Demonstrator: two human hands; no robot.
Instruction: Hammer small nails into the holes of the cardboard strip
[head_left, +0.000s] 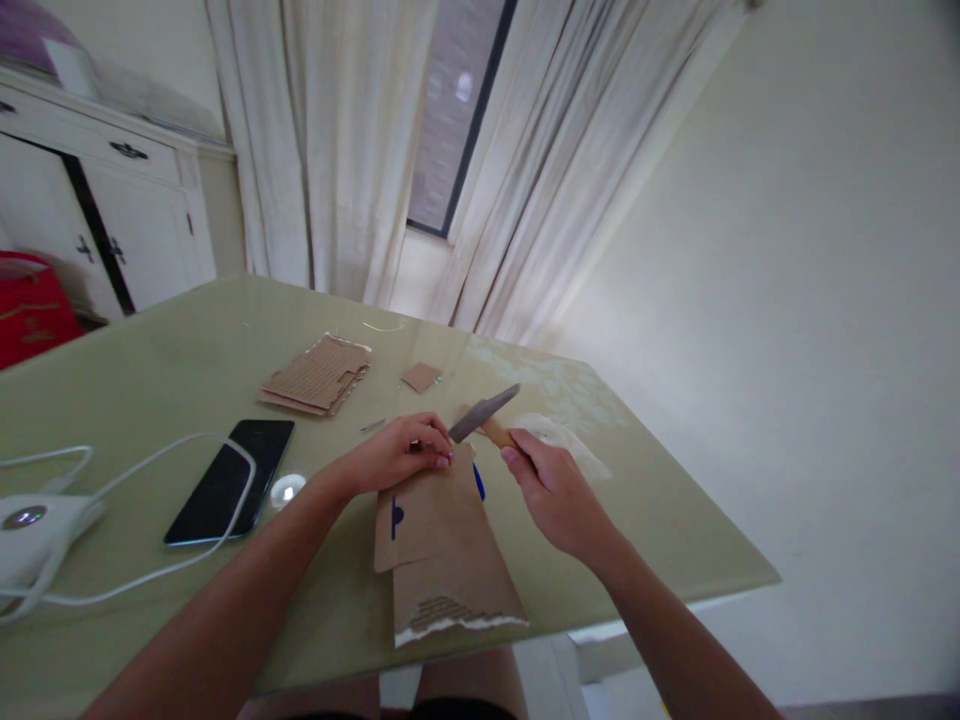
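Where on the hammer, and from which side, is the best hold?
Likely its wooden handle, from the right: that slim shaft slants away from the metal head toward the right hand, which is wrapped around it, clear of the head.

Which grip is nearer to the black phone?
Left. The left grip is right of the black phone, at the far end of the cardboard; the right grip, holding the hammer, is farther right.

Home, by its look | curtains [352, 130] are flanking a window [454, 110] | cabinet [146, 220] with ornate handles [128, 151] is standing left | table [637, 530] is filling the foreground | plain wall [795, 300] is rising right
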